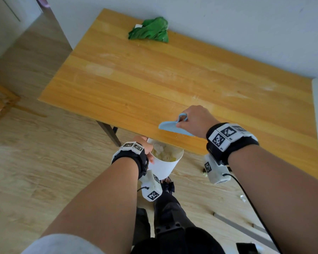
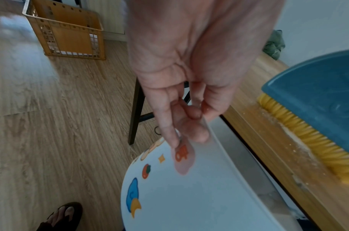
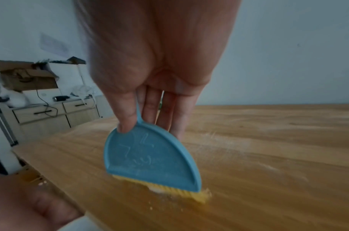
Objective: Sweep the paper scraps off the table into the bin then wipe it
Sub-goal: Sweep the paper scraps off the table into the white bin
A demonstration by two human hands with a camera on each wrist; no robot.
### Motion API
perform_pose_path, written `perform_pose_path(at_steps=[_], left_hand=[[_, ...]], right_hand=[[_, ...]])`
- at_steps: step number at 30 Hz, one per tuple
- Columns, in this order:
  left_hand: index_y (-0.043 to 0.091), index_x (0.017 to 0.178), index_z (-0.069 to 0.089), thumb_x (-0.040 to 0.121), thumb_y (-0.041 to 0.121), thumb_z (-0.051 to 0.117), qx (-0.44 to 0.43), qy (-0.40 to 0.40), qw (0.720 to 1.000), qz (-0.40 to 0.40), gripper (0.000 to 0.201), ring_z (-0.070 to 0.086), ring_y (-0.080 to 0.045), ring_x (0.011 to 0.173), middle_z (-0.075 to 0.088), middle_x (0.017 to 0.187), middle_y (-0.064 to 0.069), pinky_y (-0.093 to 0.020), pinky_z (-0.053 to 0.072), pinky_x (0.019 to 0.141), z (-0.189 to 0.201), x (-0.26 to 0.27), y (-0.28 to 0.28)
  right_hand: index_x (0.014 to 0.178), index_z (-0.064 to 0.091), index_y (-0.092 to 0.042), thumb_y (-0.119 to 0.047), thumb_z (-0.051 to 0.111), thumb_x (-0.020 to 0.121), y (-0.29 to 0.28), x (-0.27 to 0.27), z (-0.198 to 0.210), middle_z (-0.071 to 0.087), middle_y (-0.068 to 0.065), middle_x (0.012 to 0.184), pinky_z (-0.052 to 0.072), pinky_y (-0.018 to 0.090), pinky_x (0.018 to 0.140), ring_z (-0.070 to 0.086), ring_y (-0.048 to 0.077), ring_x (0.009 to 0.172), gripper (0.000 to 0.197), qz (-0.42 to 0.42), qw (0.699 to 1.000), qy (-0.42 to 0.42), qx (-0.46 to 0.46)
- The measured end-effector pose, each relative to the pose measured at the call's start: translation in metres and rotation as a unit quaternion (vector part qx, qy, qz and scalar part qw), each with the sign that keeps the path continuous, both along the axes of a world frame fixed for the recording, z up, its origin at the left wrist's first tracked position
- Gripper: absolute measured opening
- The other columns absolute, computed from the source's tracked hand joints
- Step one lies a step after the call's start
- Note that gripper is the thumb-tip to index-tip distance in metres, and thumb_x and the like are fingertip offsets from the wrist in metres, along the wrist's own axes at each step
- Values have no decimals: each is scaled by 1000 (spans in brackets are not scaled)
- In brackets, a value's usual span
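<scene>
Paper scraps [image 1: 162, 151] lay heaped inside the white bin [image 1: 165, 166], which hung just below the near edge of the table [image 1: 136, 79]. On the left, a woven crate [image 2: 68, 31] stood on the wood floor [image 2: 41, 109]. The left hand [image 1: 145, 145] had its grip clamped on the bin's rim, fingers [image 2: 189, 125] curled over the lip and pinching it, cartoon stickers showing on the bin's side. Moving right, the right hand [image 1: 193, 120] held the blue hand brush [image 1: 173, 126], grip closed round its handle with the thumb [image 3: 126, 118] pressed on the blue back. Its yellow bristles [image 3: 169, 192] touched the tabletop at the near edge, right above the bin, with fine crumbs scattered beside them. Far back against the wall, a crumpled green cloth [image 1: 151, 30] sat well apart from both hands.
</scene>
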State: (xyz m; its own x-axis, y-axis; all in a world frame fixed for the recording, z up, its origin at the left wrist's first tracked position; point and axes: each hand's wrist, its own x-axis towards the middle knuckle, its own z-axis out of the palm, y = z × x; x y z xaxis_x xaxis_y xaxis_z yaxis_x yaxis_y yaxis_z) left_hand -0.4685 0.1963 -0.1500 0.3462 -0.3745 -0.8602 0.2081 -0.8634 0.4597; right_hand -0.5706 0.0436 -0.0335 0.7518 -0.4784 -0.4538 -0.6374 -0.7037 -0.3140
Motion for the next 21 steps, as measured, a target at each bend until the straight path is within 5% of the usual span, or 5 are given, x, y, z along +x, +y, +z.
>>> perform_pose_path(at_steps=[6,10,15,21], left_hand=[[12,152,27,94,4,48,1,-5,1000,-9,62,76,-28,76,74,95,-22,-45,58,87,1,2,2],[10,151,28,94,5,48,2,-15,1000,-15,60,75,-27,81,74,93,-21,-46,57,90,1,4,3],[14,152,25,95,3,43,1,0,1000,-18,61,73,-26,65,74,83,-20,-44,59,85,5,5,3],[8,150,29,95,5,45,8,-9,999,-30,57,74,-30,82,74,79,-21,-48,56,91,5,7,2]], right_hand=[[95,75,-7,-29,61,91,-8,7,12,72,14,82,54,37,63,67,30,72,26,-14,998,-61,-19],[94,73,-7,-34,61,90,3,6,2,71,13,83,58,42,67,67,29,74,30,-28,998,-44,-23],[92,75,-10,-30,63,88,14,6,3,72,10,85,57,41,71,66,27,77,23,2,999,-37,4],[94,75,-10,-31,62,90,7,4,9,72,11,82,58,43,68,67,29,74,25,-20,997,-63,-26]])
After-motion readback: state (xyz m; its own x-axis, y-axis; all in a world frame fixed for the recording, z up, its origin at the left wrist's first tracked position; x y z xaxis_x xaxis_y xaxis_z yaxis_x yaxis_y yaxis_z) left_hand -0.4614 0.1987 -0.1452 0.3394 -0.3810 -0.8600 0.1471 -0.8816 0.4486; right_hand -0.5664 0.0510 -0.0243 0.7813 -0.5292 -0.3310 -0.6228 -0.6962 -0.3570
